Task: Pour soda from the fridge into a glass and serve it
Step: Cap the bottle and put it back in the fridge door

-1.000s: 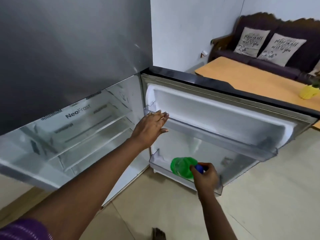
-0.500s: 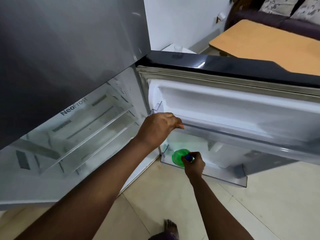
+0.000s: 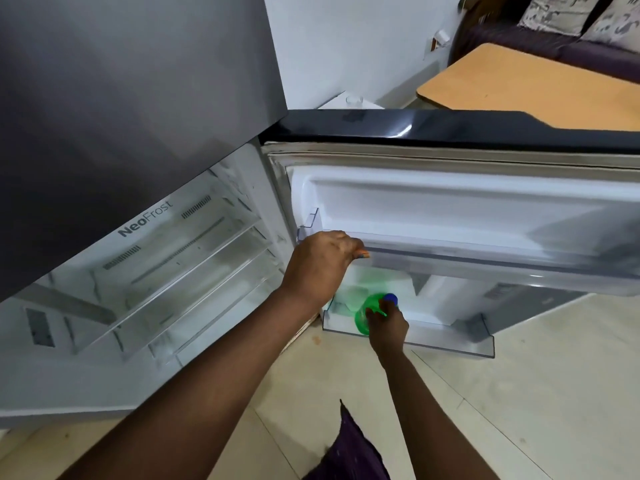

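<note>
The fridge door [image 3: 450, 133] stands open to the right. A green soda bottle [image 3: 369, 311] with a blue cap [image 3: 390, 298] stands in the lowest door bin [image 3: 450, 344]. My right hand [image 3: 386, 325] is wrapped around the bottle's neck and shoulder, just under the cap. My left hand [image 3: 322, 263] grips the left end of the upper door shelf [image 3: 485, 261], fingers curled over its rim. A clear glass [image 3: 354, 99] stands on a white surface behind the door, partly hidden.
The fridge interior [image 3: 166, 271] at left has bare glass shelves. A wooden table [image 3: 536, 84] and a dark sofa [image 3: 554, 39] with cushions lie beyond the door. Beige tiled floor [image 3: 519, 410] spreads below. Purple clothing [image 3: 349, 448] shows at the bottom.
My left hand went from flat against the upper door shelf to curled over its rim. My right hand slid from the cap down onto the bottle's neck. The view moved closer and lower.
</note>
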